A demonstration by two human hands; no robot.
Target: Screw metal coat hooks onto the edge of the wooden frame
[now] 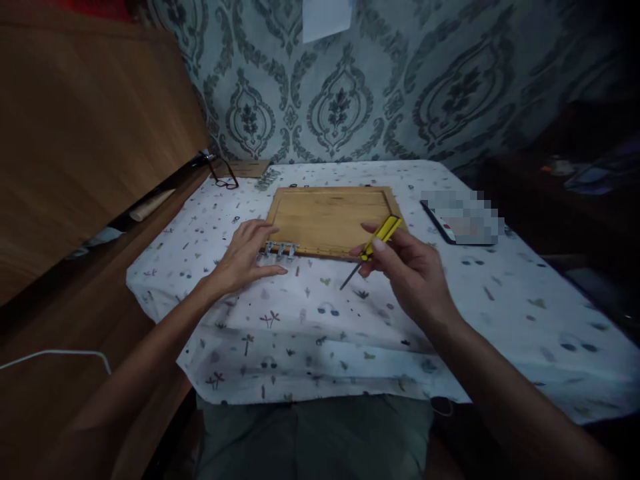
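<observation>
Head view: right hand grips the screwdriver — directed clear of the wooden board; left hand, fingers spread, beside metal fittings. Advised: brace board, drive squarely.

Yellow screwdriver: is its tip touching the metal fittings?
Apart. The head view shows tablecloth between the tip of the yellow screwdriver and the metal fittings.

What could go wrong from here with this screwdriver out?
The screwdriver in the right hand points its bare tip toward the cloth; if dropped, it might snag or pierce it.

The left hand is beside the metal pieces at the board's near edge; a slip there could jab fingers.
</observation>
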